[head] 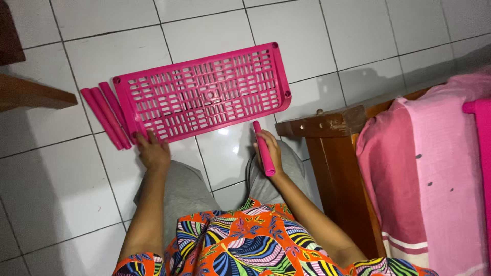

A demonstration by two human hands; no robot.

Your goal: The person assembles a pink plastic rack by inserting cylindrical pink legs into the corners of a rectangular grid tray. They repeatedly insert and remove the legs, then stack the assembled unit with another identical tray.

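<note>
Gripping a pink plastic tube (265, 152) in closed fingers, the right hand (269, 151) holds it just near of the pink slotted shelf panel (202, 92), which lies flat on the white tiled floor (51, 174). The left hand (152, 151) rests open, fingertips touching the panel's near left corner. Three more pink tubes (106, 116) lie side by side on the floor, just beside the panel's left end. A wooden bench (335, 153) draped with pink cloth (429, 168) stands to the right.
</note>
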